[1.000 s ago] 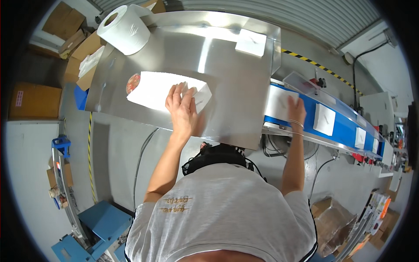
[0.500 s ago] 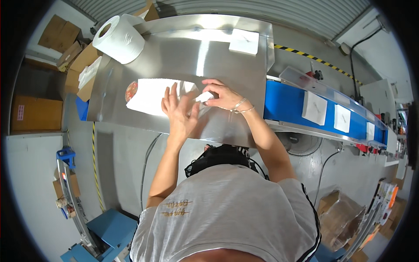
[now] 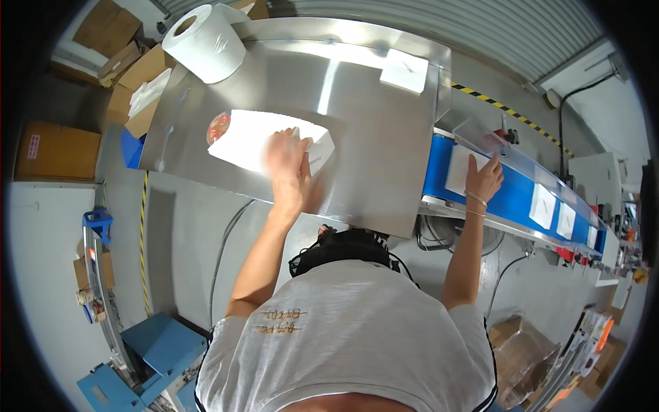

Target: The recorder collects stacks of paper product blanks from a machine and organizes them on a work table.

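Observation:
My left hand [image 3: 290,175] is over the right part of a long white paper pile [image 3: 248,137] on the steel table [image 3: 374,151]; motion smears its fingers. A round, red-patterned item [image 3: 219,129] pokes out at the pile's left end, mostly covered. Out to the right, my right hand [image 3: 486,181] lies over a flat white square packet [image 3: 458,172] on the blue conveyor belt [image 3: 513,198]. Its fingers are spread along the packet's right side, and part of the packet is hidden beneath them.
Several more white packets [image 3: 542,206] lie farther along the belt, beside a clear guard rail [image 3: 480,136]. A big white roll [image 3: 213,51] stands at the table's far left, near cardboard boxes [image 3: 130,93]. Another white square [image 3: 403,71] rests at the far right corner.
My right hand has left the white piece near my left hand and moved right to the conveyor belt. My left hand stays at the pile. Packets on the belt sit farther along.

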Demonstrator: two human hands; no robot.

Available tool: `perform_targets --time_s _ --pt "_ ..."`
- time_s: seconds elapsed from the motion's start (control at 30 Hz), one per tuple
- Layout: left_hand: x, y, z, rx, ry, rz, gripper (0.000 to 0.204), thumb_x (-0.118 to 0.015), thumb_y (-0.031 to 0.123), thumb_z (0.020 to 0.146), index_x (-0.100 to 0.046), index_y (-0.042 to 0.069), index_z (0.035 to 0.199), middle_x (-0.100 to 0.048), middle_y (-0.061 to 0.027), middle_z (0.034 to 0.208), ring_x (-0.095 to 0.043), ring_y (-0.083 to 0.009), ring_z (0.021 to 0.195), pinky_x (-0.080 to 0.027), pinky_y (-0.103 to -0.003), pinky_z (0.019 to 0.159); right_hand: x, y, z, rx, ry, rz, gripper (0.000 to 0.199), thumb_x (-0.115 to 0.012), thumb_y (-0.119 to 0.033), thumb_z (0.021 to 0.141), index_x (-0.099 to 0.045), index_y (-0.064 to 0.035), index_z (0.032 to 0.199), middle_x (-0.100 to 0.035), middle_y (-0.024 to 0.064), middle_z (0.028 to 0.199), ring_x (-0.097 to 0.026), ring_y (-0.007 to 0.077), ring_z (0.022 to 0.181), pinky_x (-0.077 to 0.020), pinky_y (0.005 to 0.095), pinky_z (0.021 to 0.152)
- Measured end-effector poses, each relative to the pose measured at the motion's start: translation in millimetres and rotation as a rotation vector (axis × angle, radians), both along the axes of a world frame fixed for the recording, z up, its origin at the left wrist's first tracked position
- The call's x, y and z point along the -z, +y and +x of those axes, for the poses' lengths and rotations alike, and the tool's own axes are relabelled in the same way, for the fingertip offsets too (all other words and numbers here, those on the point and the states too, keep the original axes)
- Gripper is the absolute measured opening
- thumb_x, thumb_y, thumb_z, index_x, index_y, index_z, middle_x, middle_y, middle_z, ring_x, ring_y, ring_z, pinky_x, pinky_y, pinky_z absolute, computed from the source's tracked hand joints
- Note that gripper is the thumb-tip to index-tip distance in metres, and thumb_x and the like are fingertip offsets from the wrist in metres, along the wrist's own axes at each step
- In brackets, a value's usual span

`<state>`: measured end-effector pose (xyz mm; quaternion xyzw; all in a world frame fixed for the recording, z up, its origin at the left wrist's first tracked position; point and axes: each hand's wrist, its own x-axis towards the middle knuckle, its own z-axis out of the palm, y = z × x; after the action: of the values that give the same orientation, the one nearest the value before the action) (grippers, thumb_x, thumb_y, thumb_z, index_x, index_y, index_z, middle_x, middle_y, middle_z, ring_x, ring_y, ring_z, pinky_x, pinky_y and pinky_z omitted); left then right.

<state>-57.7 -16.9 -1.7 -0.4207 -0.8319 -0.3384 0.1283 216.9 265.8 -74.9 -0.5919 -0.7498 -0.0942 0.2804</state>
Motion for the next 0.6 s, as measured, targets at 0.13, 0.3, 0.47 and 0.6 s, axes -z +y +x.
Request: perform_targets --time_s 0.13,0.3,0.47,0.6 --pt "0.6 -3.0 1.0 0.026 0.03 -0.003 0.031 -0.061 -0.005 0.078 -0.068 0.007 0.106 -0.049 -0.0167 0.131 -0.038 -0.0398 0.125 -0.033 -0.049 0.103 -32.6 -54.7 -94.7 -0.86 0.392 -0.324 0.042 -0.072 -0.015 0.077 -0.058 -0.0055 0.115 -0.061 0.0136 0.109 -0.058 0.0324 0.101 -0.0455 0.0397 0.089" --pt "-2.3 -5.7 0.0 0.115 0.081 -0.084 0.029 -0.063 0.001 0.078 -0.067 0.009 0.106 -0.045 -0.0176 0.135 -0.033 -0.042 0.129 -0.025 -0.052 0.106 -49.4 -102.8 -184.7 -1.235 0.508 -0.896 0.044 -0.071 -0.008 0.074 -0.058 -0.0102 0.116 -0.056 0.0122 0.117 -0.052 0.0284 0.112 -0.0419 0.0359 0.097" --pt "-6.9 -2.5 -4.3 0.043 0.033 -0.056 0.037 -0.066 0.015 0.08 -0.061 0.007 0.116 -0.037 -0.0224 0.14 -0.027 -0.0432 0.133 -0.021 -0.054 0.108 -35.4 -95.8 -182.6 -1.341 0.393 -1.079 0.04 -0.071 -0.019 0.082 -0.055 -0.0054 0.116 -0.057 0.006 0.112 -0.054 0.0155 0.104 -0.0449 0.0296 0.089" --pt "2.5 -8.6 -20.8 -0.021 0.045 -0.044 0.034 -0.062 0.001 0.081 -0.062 0.004 0.114 -0.046 -0.0192 0.131 -0.037 -0.0395 0.127 -0.03 -0.05 0.104 7.9 -82.1 -128.3 -0.935 0.874 -0.971 0.03 -0.065 -0.026 0.09 -0.055 -0.0022 0.105 -0.054 0.0022 0.083 -0.047 0.0107 0.074 -0.0441 0.0273 0.067"
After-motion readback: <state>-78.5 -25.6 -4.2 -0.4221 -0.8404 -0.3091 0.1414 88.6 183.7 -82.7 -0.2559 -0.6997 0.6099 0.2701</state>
